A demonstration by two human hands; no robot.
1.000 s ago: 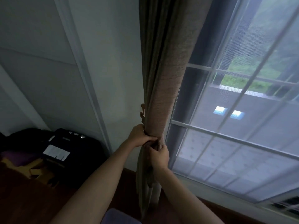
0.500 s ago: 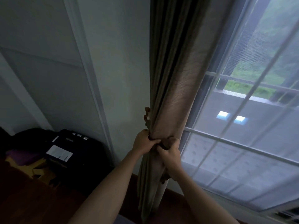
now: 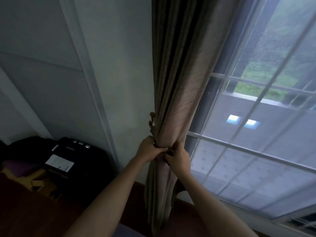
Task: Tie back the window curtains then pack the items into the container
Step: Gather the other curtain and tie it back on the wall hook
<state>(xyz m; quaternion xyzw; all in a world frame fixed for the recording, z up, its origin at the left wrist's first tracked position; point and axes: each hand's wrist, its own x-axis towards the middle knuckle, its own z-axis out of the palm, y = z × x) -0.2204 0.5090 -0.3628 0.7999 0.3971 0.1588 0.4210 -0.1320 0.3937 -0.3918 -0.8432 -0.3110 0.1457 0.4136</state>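
Luggage [image 3: 68, 156], dark with a white label, sits far left on the floor, well apart from the work. Right of it a small wall hook [image 3: 152, 117] stands just above the left hand [image 3: 150, 149], whose fingers curl tight round the gathered curtain [image 3: 179, 100], cinching it narrow, I judge, so a tie can reach that hook. The right hand [image 3: 177, 156] pinches the folds from the window [image 3: 256, 134] side, touching the left; whether a tie-back runs between them is too dim to tell.
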